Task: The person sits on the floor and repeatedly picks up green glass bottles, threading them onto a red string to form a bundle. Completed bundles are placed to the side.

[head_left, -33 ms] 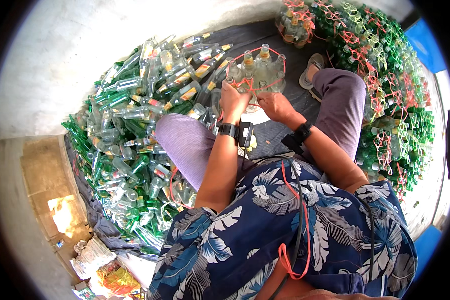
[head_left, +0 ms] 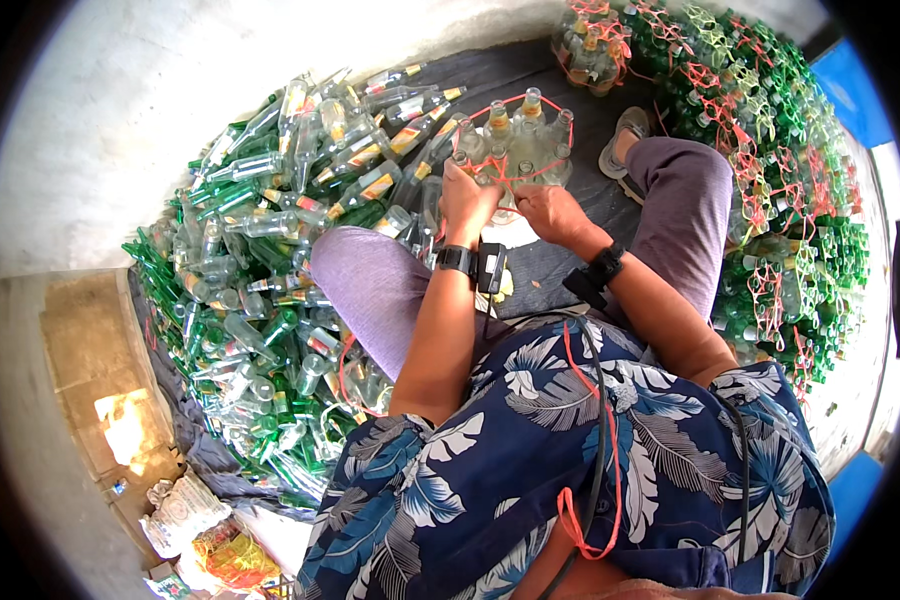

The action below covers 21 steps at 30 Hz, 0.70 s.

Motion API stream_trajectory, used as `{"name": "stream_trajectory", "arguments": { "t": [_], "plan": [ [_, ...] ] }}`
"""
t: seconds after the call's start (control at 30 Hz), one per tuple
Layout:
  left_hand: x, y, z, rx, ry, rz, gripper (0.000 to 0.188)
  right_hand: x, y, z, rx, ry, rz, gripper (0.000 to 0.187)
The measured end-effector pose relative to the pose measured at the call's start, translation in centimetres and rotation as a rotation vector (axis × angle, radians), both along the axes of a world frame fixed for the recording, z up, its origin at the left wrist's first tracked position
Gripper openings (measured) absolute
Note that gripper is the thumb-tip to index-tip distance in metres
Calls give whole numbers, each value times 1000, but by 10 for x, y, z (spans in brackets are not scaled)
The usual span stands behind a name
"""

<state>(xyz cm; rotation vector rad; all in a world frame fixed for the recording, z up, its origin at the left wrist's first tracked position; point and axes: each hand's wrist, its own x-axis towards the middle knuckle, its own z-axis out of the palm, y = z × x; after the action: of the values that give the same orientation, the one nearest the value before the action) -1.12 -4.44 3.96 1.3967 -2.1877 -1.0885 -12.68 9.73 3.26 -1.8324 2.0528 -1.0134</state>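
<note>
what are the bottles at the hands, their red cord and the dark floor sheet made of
Bottles: likely glass, clear and glossy, with highlights. Red cord: probably smooth plastic, thin bright strands. Dark sheet: perhaps cloth or tarpaulin, matte, creased.

Bright light washes out the pale wall (head_left: pixel 150 120), while fisheye distortion bows the dark-rimmed edges.

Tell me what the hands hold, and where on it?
The left hand and right hand both seem to grip red string, at the near side of the clear glass bottles it loops around; exact spot hidden.
</note>
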Motion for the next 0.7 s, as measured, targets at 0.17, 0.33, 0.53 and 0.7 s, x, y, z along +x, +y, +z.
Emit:
{"name": "stream_trajectory", "arguments": {
  "t": [0.17,0.33,0.53,0.7],
  "plan": [
    [0,7,-15,-88,143,1,68,7,3,0,39,-168,-70,14],
    [-3,-2,-33,-176,284,-66,64,5,6,-18,40,-139,-61,16],
    [1,8,-12,-162,77,-32,76,-5,13,3,76,-206,-58,15],
    [9,23,-3,-317,59,0,95,-9,14,3,135,-375,-128,17]
  ]
}}
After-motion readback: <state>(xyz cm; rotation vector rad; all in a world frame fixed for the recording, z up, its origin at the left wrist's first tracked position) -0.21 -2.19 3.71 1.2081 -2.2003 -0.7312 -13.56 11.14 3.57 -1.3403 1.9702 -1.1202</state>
